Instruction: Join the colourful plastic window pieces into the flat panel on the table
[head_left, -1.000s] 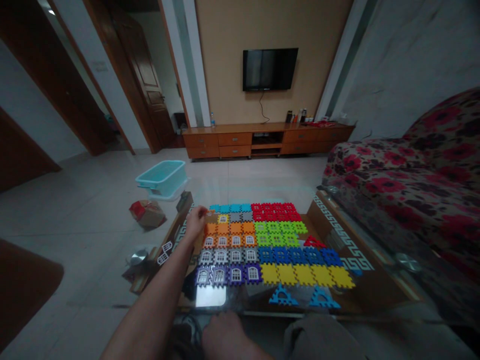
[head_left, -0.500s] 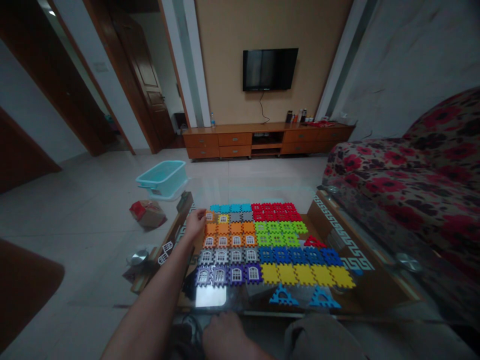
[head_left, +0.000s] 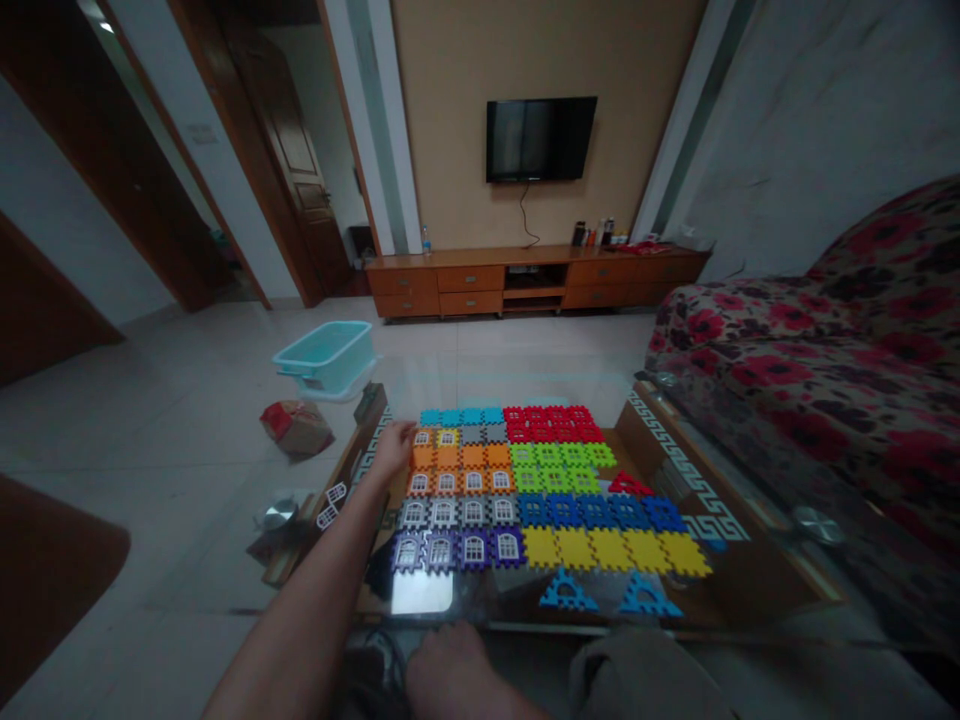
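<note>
At the left end of the tile layout, my left hand (head_left: 394,449) has its fingers drawn together at the edge of an orange window tile (head_left: 422,438). This tile lies beside a yellow window tile (head_left: 447,437), with grey tiles (head_left: 474,435) further right. Plain orange tiles (head_left: 448,457) form the row just nearer to me. Low in front of the table, my right hand (head_left: 448,660) is curled closed, its fingertips hidden from view. Purple window tiles (head_left: 474,549) and yellow tiles (head_left: 574,548) make up the nearest row.
The layout sits on a glass table (head_left: 480,612). Blue triangular pieces (head_left: 568,592) lie near its front edge, a red triangle (head_left: 630,484) at right. Loose white window pieces (head_left: 330,505) are at left. A turquoise tub (head_left: 330,358) and paper bag (head_left: 296,428) stand on the floor.
The orange window tile now sits flatter and squarer in its row, and more of it shows. My left hand has shifted only slightly; my right hand stays put.
</note>
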